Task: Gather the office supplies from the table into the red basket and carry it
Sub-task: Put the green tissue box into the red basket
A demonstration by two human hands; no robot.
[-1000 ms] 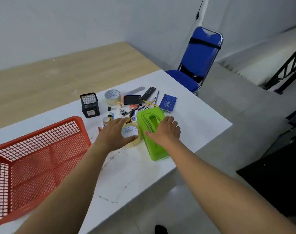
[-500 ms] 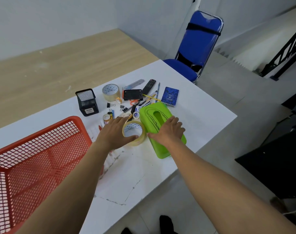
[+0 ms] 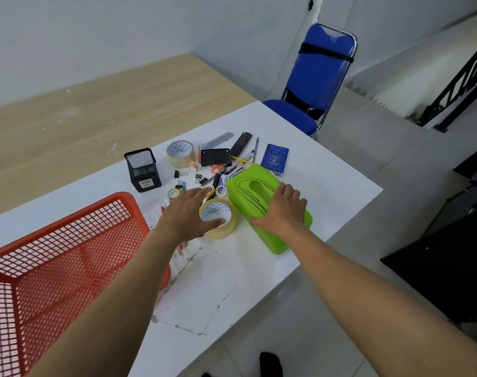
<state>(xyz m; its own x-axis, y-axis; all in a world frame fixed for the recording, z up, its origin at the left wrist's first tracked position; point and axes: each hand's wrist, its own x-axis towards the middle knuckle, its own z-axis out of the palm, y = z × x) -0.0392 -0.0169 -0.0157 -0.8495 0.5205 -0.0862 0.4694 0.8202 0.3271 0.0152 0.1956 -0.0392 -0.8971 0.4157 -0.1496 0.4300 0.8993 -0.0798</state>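
A red mesh basket [image 3: 123, 198] stands at the table's left. My left hand [image 3: 185, 216] lies over a clear tape roll [image 3: 229, 227] just right of the basket, thumb curled across its near rim and fingers round its far side. My right hand [image 3: 282, 210] sits on top of a green tissue box [image 3: 242, 189], thumb down its left side and fingers over the right edge. Behind them lie a black mesh pen holder [image 3: 143, 170], a second tape roll [image 3: 180, 153], a black remote [image 3: 241, 144], a blue notebook [image 3: 275, 159], pens, binder clips and small tape rolls.
The white table [image 3: 231, 281] ends close to my body and at the right. A blue folding chair [image 3: 321, 72] stands at the far corner. Dark furniture [image 3: 449, 268] sits on the floor to the right. A wooden surface [image 3: 96, 110] lies behind the table.
Both hands stay on the tape roll and the green box. My view has shifted a little, so the table sits lower and nearer in frame.
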